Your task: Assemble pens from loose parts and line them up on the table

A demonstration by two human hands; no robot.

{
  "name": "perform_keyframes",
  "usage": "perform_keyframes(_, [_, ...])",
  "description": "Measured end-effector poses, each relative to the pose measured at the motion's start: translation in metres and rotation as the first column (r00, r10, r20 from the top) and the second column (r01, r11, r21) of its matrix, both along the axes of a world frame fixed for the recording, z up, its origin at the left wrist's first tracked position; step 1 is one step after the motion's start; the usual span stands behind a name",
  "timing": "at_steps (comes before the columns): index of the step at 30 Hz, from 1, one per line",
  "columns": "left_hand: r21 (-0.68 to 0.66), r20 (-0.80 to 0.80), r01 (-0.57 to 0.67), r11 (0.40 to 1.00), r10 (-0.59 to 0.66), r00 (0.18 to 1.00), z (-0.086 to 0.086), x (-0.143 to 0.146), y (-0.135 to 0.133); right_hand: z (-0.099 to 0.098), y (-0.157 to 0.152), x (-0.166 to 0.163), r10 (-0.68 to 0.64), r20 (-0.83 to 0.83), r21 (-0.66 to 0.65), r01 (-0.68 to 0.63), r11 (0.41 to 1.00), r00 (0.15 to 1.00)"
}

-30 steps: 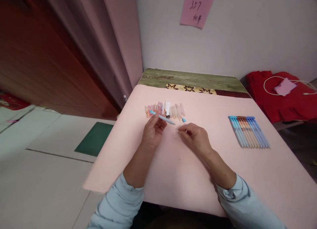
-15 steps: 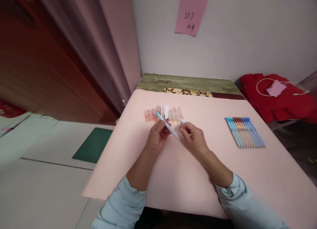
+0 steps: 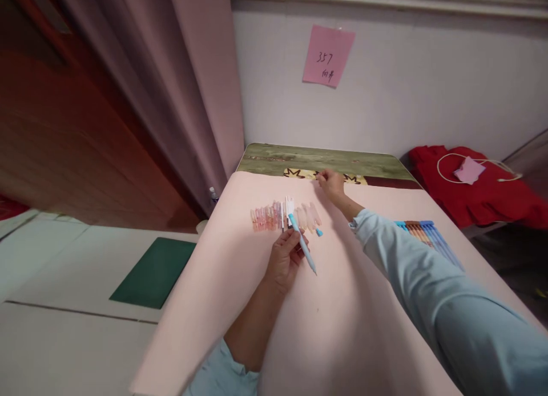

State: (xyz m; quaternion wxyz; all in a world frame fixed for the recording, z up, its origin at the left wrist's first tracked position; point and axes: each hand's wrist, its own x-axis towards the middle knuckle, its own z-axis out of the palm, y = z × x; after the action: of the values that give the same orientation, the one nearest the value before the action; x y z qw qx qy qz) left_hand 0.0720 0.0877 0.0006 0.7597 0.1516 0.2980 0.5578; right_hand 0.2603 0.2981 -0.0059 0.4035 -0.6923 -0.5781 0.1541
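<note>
My left hand [image 3: 284,260] is closed around a pale blue pen [image 3: 305,249], its bright blue end up and its tip slanting down to the right. Beyond it, my right hand [image 3: 332,185] reaches to the far edge of the paper, fingertips pinched at the yellow strip with dark star shapes [image 3: 294,173]; what they hold, if anything, is too small to make out. A small bright blue piece [image 3: 319,232] lies on the paper right of the pen. Behind the pen are a row of pinkish clear pen barrels [image 3: 265,217], thin white sticks [image 3: 290,204] and pale clear pieces [image 3: 307,215].
A row of blue and brown pens [image 3: 428,236] lies at the right, partly behind my right sleeve. Pink paper [image 3: 342,327] covers most of the table. A red cloth [image 3: 445,185] with a white cable is beyond the right edge. A pink note [image 3: 329,56] hangs on the wall.
My right hand has moved from beside the pen to the table's far edge. The small blue piece it held now lies on the paper. The pen in my left hand points more steeply down.
</note>
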Motion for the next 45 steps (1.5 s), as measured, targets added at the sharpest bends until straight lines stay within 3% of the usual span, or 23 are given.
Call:
perform_keyframes(7, [-0.054,-0.001,-0.022,0.998,0.022,1.000,0.002,0.000,0.000,-0.016,0.028,-0.016,-0.045,0.021,-0.033,0.046,0.998,0.999])
perform_keyframes(13, [-0.027,-0.029,-0.023,0.999,0.022,0.999,-0.001,0.000,0.000,-0.018,0.021,-0.005,-0.066,-0.110,0.004,0.067,0.998,0.992])
perform_keyframes(17, [-0.006,-0.027,-0.015,1.000,0.014,1.000,-0.002,0.001,0.000,-0.006,-0.021,0.020,-0.085,-0.254,-0.003,0.088,0.996,0.963])
perform_keyframes(21, [0.031,-0.034,0.001,1.000,0.000,0.999,-0.002,0.001,0.000,0.004,-0.107,0.039,-0.038,-0.365,-0.001,0.041,0.999,0.930])
perform_keyframes(24, [0.070,-0.050,0.023,0.997,-0.019,0.999,-0.003,-0.002,0.000,0.001,-0.176,0.035,0.041,-0.453,-0.061,-0.077,0.995,0.891])
perform_keyframes(27, [0.094,-0.052,0.024,0.995,-0.020,0.998,-0.004,-0.004,-0.002,-0.007,-0.218,0.018,0.063,-0.451,-0.150,-0.145,0.978,0.890])
perform_keyframes(33, [0.159,-0.145,0.023,0.987,0.000,0.989,-0.002,0.001,-0.020,-0.001,-0.216,-0.015,0.017,-0.083,-0.132,-0.028,0.991,0.996])
perform_keyframes(38, [0.202,-0.268,0.113,0.973,-0.056,0.962,-0.002,0.010,-0.042,0.003,-0.210,-0.031,-0.041,0.150,-0.191,0.070,0.979,0.988])
perform_keyframes(41, [0.228,-0.309,0.150,0.962,-0.075,0.948,-0.002,0.012,-0.047,0.001,-0.216,-0.028,-0.049,0.110,-0.184,0.069,0.981,0.993])
perform_keyframes(45, [0.243,-0.299,0.129,0.961,-0.052,0.953,-0.002,0.011,-0.044,-0.003,-0.232,-0.012,0.039,-0.192,-0.104,-0.060,0.993,0.981])
